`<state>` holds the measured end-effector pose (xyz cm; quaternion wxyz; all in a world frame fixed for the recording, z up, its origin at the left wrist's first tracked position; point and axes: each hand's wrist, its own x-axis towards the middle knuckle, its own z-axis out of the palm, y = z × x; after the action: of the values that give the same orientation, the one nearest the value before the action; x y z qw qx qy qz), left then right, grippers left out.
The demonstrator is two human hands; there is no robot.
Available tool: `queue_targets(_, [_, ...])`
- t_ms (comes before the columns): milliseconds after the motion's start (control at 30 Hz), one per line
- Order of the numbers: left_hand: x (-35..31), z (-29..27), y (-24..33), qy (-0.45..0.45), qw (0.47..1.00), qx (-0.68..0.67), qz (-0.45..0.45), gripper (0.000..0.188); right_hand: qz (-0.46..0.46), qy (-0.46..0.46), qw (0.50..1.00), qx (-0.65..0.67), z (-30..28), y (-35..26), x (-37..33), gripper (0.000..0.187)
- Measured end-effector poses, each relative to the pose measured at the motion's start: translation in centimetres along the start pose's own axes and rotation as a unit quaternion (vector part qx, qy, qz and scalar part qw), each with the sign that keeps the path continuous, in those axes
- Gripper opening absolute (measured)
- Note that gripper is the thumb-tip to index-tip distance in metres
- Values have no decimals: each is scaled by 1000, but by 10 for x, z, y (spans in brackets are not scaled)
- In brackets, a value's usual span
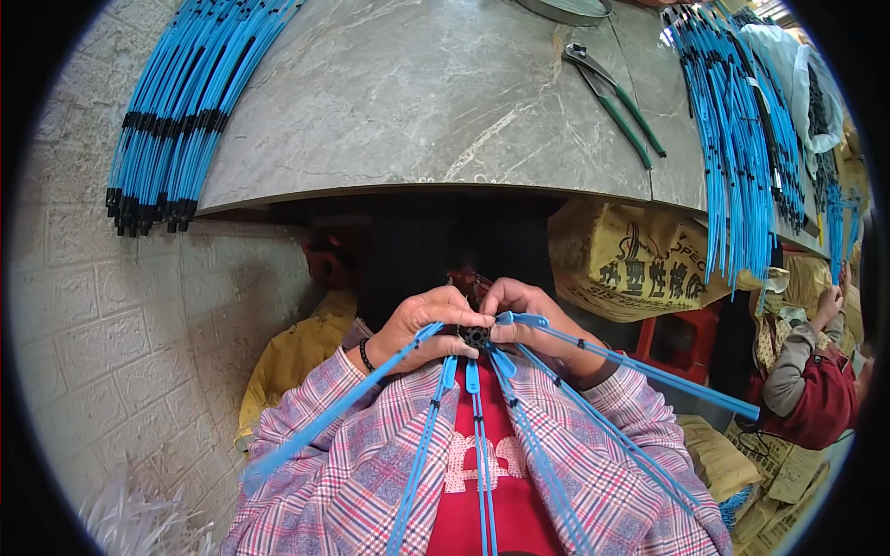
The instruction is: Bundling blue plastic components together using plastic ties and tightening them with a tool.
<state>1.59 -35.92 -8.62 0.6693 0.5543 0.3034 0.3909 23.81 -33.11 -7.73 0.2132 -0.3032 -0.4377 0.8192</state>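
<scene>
In front of my chest, my left hand (425, 326) is closed around a small black round hub (476, 336) with holes in it. Thin blue plastic rods (480, 435) with flat paddle-shaped ends and small black clips fan out from the hub toward my lap and to both sides. My right hand (538, 317) pinches at the hub's right side, its fingertips by the flat end of a blue rod (667, 377) that points right. The fingers partly cover the hub, so how each rod end sits in it is hidden.
A grey marble-patterned table (399, 102) stands ahead, with green-handled pliers (616, 107) on it. Blue rod bundles hang over its left (181, 120) and right (742, 148) edges. Yellow sacks (640, 259) lie beneath. A co-worker (816, 389) sits at right; a white brick wall (102, 315) is left.
</scene>
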Motion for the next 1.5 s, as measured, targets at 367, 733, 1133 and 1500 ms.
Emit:
queue_targets(367, [12, -8, 7, -72, 995, 58, 23, 45, 54, -26, 994, 95, -4, -7, 7, 43])
queue_targets(733, [23, -11, 10, -110, 993, 31, 27, 34, 49, -88, 995, 23, -12, -12, 8, 42])
queue_targets(1133, [29, -17, 16, -130, 984, 112, 56, 41, -156, -47, 972, -168, -1, -10, 11, 29])
queue_targets(1500, [2, 3, -21, 169, 969, -174, -50, 54, -240, 121, 936, -228, 21, -4, 10, 25])
